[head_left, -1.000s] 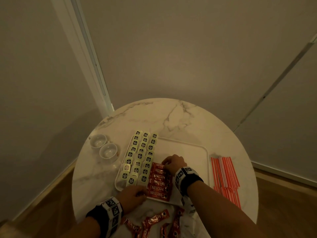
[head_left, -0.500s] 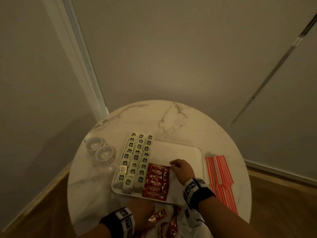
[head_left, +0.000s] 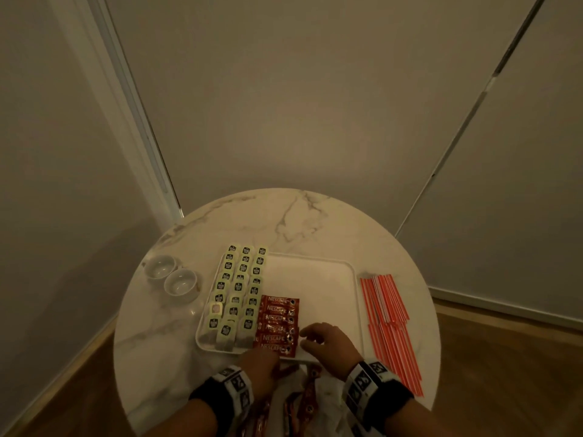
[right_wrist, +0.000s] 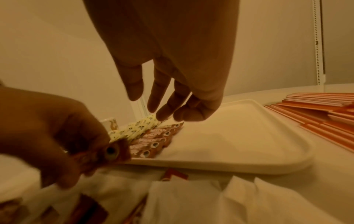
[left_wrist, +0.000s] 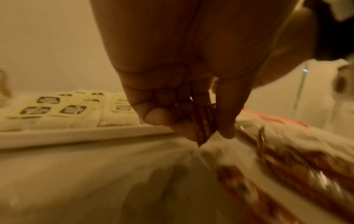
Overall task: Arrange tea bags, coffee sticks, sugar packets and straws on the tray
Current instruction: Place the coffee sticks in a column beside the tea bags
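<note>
Bench: a round white marble-patterned bench (head_left: pixel 315 222) set in the corner of a dim room.
Tray: one white rounded-corner tray (head_left: pixel 318 279) near the bench's middle; its right half is bare.
Tea bags: pale tagged tea bags (head_left: pixel 241 288) fill the tray's left side in three columns, roughly eight or nine to a column; the nearest ones overlap, so an exact count cannot be made.
Coffee sticks on tray: six red coffee sticks (head_left: pixel 279 324) lie crosswise in one stack-like column, just right of the tea bags, at the tray's near end.
Loose sticks: several more red sticks (head_left: pixel 307 402) lie on crumpled white plastic at the bench's near edge; their number cannot be told.
Straws: a fanned pile of red-and-white wrapped straws (head_left: pixel 389 323) lies on the bench right of the tray, too many to count.
Cups: two small white cups (head_left: pixel 172 277) sit side by side left of the tray.
Left hand: the left hand (left_wrist: pixel 184 97) pinches one red stick between thumb and curled fingers, just short of the tray's near rim.
Right hand: the right hand (right_wrist: pixel 172 84) hovers over the tray's near end beside the column, fingers spread and relaxed, holding nothing.
</note>
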Demonstrator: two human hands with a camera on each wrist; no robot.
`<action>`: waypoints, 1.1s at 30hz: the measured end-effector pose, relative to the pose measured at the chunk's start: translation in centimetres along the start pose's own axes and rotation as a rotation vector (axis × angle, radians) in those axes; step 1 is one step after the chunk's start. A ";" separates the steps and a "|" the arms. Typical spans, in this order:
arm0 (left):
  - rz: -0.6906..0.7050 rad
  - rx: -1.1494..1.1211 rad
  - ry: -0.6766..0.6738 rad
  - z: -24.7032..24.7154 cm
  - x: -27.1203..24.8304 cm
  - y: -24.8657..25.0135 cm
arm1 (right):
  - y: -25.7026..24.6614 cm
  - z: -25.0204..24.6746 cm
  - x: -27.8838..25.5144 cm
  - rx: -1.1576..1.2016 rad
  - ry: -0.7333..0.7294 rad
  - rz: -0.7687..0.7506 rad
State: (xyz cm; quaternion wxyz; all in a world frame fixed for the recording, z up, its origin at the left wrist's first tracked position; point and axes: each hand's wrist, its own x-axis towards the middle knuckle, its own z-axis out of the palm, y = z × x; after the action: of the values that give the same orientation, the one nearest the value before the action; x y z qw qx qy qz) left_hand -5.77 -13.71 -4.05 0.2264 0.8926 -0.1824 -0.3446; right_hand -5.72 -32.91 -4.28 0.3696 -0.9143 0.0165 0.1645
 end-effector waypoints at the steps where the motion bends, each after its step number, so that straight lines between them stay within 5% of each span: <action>1: -0.013 -0.037 0.018 -0.9 0.0 0.3 | -0.3 -0.1 -0.3 0.060 -0.035 0.002; 8: 0.046 -0.352 0.097 -5.0 -1.0 1.4 | -3.3 -2.3 -1.4 0.371 -0.071 -0.088; 21: 0.125 -1.006 0.462 -8.4 -2.6 2.4 | -5.7 -5.4 -0.7 0.828 0.037 -0.089; 26: 0.154 -0.942 0.427 -8.5 -2.5 3.5 | -6.1 -5.3 -0.4 0.685 0.079 -0.124; 33: 0.099 -1.069 0.398 -9.1 -2.0 3.8 | -5.5 -5.4 0.1 0.810 0.071 -0.127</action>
State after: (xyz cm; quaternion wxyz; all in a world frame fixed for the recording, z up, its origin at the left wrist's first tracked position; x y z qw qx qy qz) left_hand -1.45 -13.34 5.06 0.6924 0.6920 0.0217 -0.2030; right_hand -3.26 -32.59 3.07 0.7084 -0.6991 0.0363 0.0901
